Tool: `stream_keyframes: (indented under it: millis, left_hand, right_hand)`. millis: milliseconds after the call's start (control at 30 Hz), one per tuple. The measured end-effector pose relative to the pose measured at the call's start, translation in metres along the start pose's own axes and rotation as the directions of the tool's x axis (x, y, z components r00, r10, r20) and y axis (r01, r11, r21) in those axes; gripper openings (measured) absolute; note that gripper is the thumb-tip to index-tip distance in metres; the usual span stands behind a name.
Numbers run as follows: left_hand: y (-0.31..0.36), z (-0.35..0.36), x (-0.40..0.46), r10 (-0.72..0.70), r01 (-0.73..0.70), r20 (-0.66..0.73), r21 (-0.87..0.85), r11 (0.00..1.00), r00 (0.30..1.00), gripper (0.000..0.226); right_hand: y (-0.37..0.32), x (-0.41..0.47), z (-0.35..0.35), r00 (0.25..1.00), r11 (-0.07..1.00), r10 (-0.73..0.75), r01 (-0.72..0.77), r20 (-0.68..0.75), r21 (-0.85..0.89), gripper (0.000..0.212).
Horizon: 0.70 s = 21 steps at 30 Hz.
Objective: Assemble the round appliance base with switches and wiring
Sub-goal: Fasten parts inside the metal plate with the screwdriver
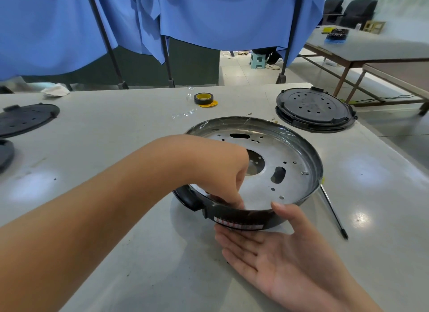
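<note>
The round appliance base (299,135), a black ring around a perforated silver metal plate, sits tilted on the grey table with its near side raised. My left hand (222,179) reaches over the near rim, fingertips curled down inside against the rim wall; what they hold is hidden. My right hand (276,249) lies palm up with straight fingers under the near outer wall, thumb touching the rim beside a red and white label (239,224). No switches or wires show clearly.
A screwdriver (333,211) lies right of the base. Black perforated lids (314,109) are stacked at the back right, and more black parts (25,118) sit far left. A black tape roll (203,98) and clear plastic scraps lie behind the base. Blue cloth hangs beyond.
</note>
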<state>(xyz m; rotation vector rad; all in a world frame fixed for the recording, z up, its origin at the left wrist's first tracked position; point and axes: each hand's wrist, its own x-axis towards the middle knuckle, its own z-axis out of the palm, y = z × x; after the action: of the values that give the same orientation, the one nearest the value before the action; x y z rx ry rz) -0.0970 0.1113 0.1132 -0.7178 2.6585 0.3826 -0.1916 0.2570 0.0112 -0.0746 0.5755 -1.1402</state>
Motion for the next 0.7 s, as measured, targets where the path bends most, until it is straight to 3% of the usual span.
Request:
stream_keyframes:
  millis: [100, 200, 300, 500, 600, 700]
  left_hand:
    - [0.001, -0.002, 0.0, 0.033, -0.031, 0.039, -0.05, 0.998, 0.999, 0.003]
    - [-0.003, -0.002, -0.004, 0.059, -0.05, 0.064, -0.126, 0.991, 0.996, 0.007]
    - [-0.012, -0.002, -0.011, 0.052, -0.05, 0.006, -0.169, 0.984, 0.999, 0.004]
    - [-0.027, 0.018, -0.038, -0.014, -0.038, -0.156, -0.327, 0.944, 0.988, 0.046]
    - [-0.03, 0.038, -0.051, 0.043, -0.122, -0.27, -0.286, 0.95, 0.962, 0.055]
    - [-0.027, 0.058, -0.055, 0.147, -0.2, -0.424, -0.083, 0.976, 0.894, 0.04]
  right_hand:
    - [0.0, 0.0, 0.0, 1.0, 1.0, 0.002, -0.002, 0.003, 0.001, 0.087]
    - [0.0, 0.0, 0.0, 1.0, 1.0, 0.007, -0.007, 0.001, 0.002, 0.088]
    - [0.001, 0.0, 0.001, 1.0, 1.0, 0.001, -0.001, -0.007, 0.005, 0.089]
    - [0.003, -0.001, 0.005, 0.999, 1.0, -0.012, 0.013, -0.029, 0.024, 0.085]
    - [0.005, -0.001, 0.006, 0.998, 0.998, -0.027, 0.03, -0.048, 0.062, 0.079]
    - [0.008, -0.001, 0.008, 0.998, 0.994, -0.044, 0.049, -0.054, 0.098, 0.084]
